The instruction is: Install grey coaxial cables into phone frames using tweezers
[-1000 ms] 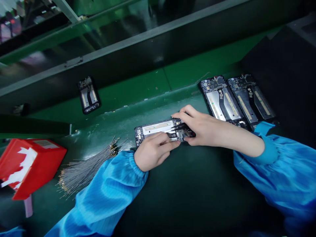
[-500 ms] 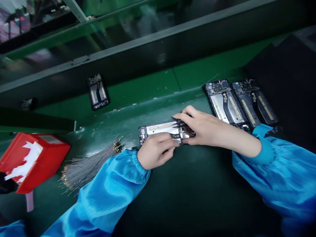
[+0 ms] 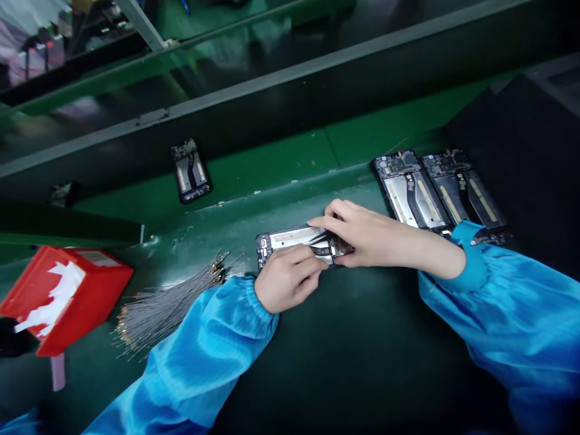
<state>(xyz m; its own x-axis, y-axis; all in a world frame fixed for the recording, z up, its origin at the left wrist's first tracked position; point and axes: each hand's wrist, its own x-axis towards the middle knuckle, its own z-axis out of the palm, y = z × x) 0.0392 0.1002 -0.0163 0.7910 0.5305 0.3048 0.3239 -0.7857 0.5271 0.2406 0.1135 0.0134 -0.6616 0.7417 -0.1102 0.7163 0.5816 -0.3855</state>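
An opened phone with a silvery inner plate lies sideways on the green bench before me. My left hand is closed at its near edge, thumb and fingertips pressed together; what they pinch is too small to make out. Over the phone's right end arches my right hand, closed on slim black tweezers whose tips point left across the plate. That end of the phone is partly covered by my fingers. A bundle of thin grey cables with gold-coloured ends lies left of my left hand.
Two opened phones lie side by side at the right, near my right sleeve. Another phone rests on the green strip behind. A red bin with white torn paper stands at the left. Dark sheeting covers the far right.
My right hand and the tweezers have shifted slightly left along the phone. My left hand keeps its place at the near edge. The view has shifted a little.
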